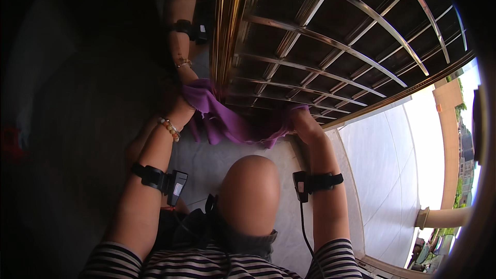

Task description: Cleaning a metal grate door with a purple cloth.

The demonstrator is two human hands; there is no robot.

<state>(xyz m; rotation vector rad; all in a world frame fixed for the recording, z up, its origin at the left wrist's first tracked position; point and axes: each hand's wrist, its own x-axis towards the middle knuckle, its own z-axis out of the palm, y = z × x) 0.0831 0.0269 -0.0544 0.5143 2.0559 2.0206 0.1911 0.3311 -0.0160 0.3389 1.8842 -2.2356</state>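
Observation:
A purple cloth (228,124) hangs slack between my two hands, low against a door with a shiny metal grille (302,29). My left hand (185,107) is at the cloth's left end by the gold-coloured metal edge (224,38) of the door. Folds of cloth hide most of its fingers. On the right, my right hand (306,126) grips the other end close to the door's lower right part; its fingertips are hidden. Dark panels show behind the grille bars.
A mirror-like surface left of the gold edge reflects an arm (182,46). My bent knee (250,193) rises below the cloth over grey floor tiles (201,162). Black devices (176,188) are strapped to both forearms, with cables. Bright paving (383,155) and a round column (445,217) lie outside, right.

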